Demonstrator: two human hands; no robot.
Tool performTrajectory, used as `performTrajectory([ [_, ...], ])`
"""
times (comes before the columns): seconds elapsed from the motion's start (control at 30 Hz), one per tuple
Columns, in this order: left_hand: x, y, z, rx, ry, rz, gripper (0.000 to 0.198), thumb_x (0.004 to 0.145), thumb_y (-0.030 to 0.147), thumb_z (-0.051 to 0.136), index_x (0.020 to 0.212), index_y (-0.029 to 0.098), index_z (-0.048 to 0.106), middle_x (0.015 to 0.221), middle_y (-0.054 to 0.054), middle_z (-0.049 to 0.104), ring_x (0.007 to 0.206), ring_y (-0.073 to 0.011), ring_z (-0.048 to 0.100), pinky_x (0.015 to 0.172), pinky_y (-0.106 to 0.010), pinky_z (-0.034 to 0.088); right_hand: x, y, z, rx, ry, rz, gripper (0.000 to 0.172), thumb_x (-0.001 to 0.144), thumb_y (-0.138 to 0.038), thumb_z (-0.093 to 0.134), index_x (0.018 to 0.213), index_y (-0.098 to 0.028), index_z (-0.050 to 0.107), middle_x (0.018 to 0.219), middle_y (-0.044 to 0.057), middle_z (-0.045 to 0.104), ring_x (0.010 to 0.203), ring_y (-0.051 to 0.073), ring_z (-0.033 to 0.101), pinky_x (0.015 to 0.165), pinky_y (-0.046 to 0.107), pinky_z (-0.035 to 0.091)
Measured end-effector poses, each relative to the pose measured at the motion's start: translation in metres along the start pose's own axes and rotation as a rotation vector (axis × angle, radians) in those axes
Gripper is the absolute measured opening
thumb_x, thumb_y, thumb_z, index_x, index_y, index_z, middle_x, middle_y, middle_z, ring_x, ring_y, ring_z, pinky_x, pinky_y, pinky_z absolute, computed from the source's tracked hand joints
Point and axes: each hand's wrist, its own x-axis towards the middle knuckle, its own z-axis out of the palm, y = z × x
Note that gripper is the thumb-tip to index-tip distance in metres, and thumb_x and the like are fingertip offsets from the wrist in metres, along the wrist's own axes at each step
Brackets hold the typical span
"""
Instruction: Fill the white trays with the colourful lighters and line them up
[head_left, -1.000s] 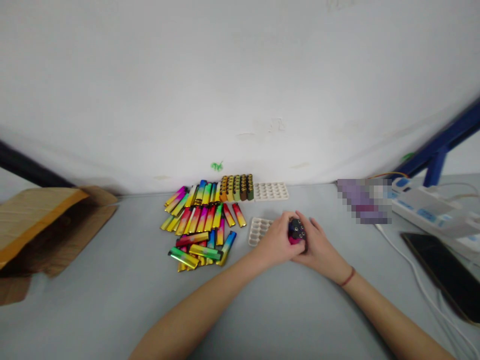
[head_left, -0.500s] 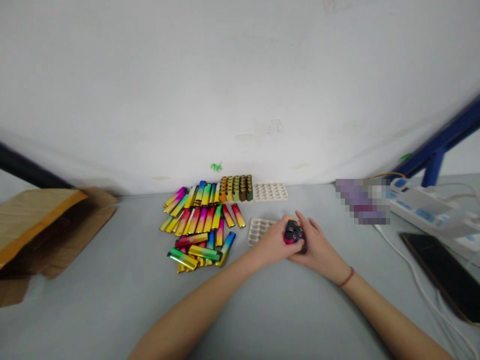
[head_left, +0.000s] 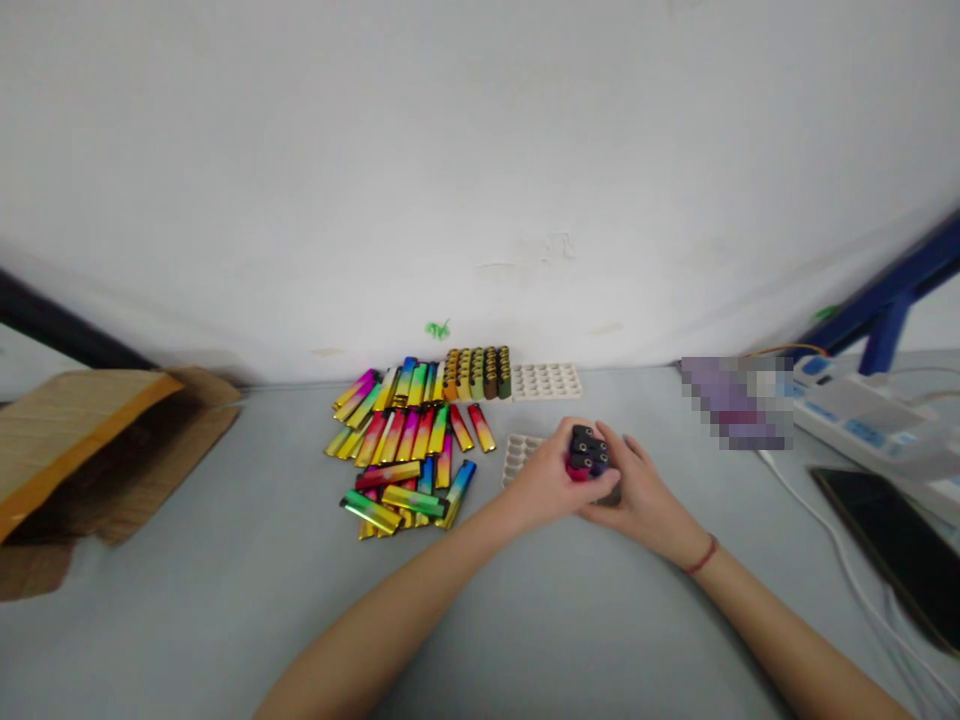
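Observation:
Together my hands hold a small upright bundle of black-ended sticks (head_left: 589, 447), whose dark tops carry small round rings; a pinkish-red side shows low down. My left hand (head_left: 551, 482) is closed round its left and front, thumb across the front. My right hand (head_left: 641, 497) cups it from the right, fingers bent behind. Just left of the bundle, a white tray with round holes (head_left: 517, 458) is partly covered by my left hand. Further left lies a pile of shiny rainbow-coloured sticks with dark ends (head_left: 405, 440).
Against the wall stand rows of upright sticks (head_left: 476, 373) beside a second white holed tray (head_left: 547, 381). An open cardboard box (head_left: 82, 440) is at the left. On the right are a power strip (head_left: 862, 420), a black phone (head_left: 885, 545), a white cable (head_left: 817, 520) and a blurred-out purple item (head_left: 724, 395).
The view has shifted slightly. Within my hands the bundle has turned a little, and more of its dark ringed tops now show. Both hands keep hold of it.

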Motion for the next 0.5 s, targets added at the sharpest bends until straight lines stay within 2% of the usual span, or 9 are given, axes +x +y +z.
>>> performTrajectory([
  [0.1, -0.005, 0.004, -0.004, -0.067, 0.040, -0.074, 0.039, 0.073, 0.029, 0.081, 0.100, 0.023, 0.053, 0.079, 0.006, 0.061, 0.072, -0.0129, 0.059, 0.072, -0.026, 0.051, -0.001, 0.000, -0.001, -0.004, -0.012, -0.004, 0.110, 0.082, -0.047, 0.078, 0.165, -0.021, 0.012, 0.140, 0.019, 0.068, 0.136, 0.039, 0.061, 0.120, 0.071, 0.031],
  [0.23, -0.015, 0.005, -0.016, -0.124, 0.120, -0.111, 0.041, 0.069, 0.031, 0.084, 0.095, 0.022, 0.054, 0.078, 0.006, 0.061, 0.071, -0.0119, 0.059, 0.071, -0.025, 0.051, -0.002, 0.000, -0.004, -0.024, -0.028, -0.014, 0.108, 0.084, -0.046, 0.076, 0.165, -0.023, 0.009, 0.144, 0.019, 0.066, 0.137, 0.038, 0.060, 0.120, 0.070, 0.031],
  [0.37, -0.030, 0.002, -0.038, -0.140, 0.196, -0.161, 0.046, 0.066, 0.034, 0.087, 0.099, 0.021, 0.057, 0.081, 0.004, 0.062, 0.074, -0.0127, 0.062, 0.075, -0.027, 0.053, -0.003, 0.001, -0.006, -0.032, -0.027, -0.026, 0.104, 0.085, -0.046, 0.074, 0.165, -0.024, 0.010, 0.142, 0.018, 0.067, 0.135, 0.037, 0.062, 0.120, 0.068, 0.031],
  [0.5, -0.043, -0.001, -0.068, -0.067, 0.277, -0.183, 0.051, 0.067, 0.036, 0.087, 0.107, 0.020, 0.060, 0.084, 0.002, 0.065, 0.075, -0.0148, 0.064, 0.076, -0.030, 0.055, -0.003, 0.001, -0.007, -0.029, -0.021, -0.030, 0.099, 0.087, -0.046, 0.072, 0.164, -0.025, 0.012, 0.142, 0.017, 0.067, 0.134, 0.037, 0.062, 0.120, 0.069, 0.029],
])
